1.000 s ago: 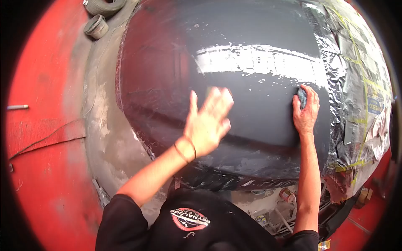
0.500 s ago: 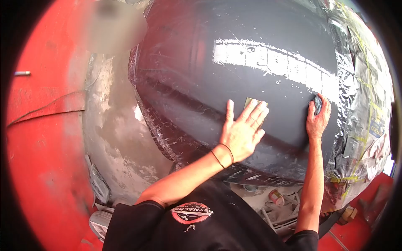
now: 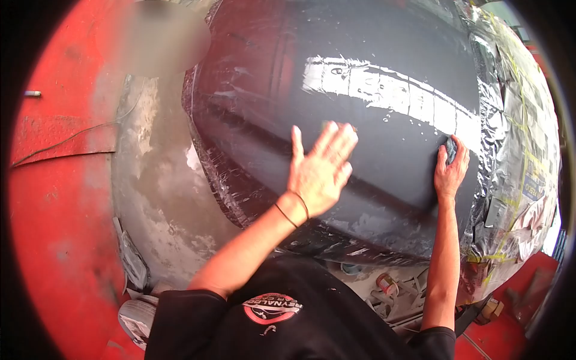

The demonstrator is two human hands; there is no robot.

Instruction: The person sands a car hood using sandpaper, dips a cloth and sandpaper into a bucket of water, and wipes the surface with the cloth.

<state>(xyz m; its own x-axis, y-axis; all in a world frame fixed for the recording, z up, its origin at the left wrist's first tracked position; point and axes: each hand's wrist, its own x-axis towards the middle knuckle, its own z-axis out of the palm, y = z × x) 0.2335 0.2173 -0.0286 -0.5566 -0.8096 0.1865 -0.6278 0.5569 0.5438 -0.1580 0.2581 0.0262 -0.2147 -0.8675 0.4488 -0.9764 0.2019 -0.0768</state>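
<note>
Dark car hood (image 3: 375,159) fills mid-frame. Left hand (image 3: 319,178), center: flat, fingers spread wide; what lies beneath unclear. Right hand (image 3: 451,174), right of center: grip curled around blue-gray cloth (image 3: 450,150). Wet-looking surface might let palm skid; uneven pressure might scratch.

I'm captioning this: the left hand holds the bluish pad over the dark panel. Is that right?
Not quite: the head view shows the right hand, not the left hand, holding the bluish pad over the dark panel.
</note>
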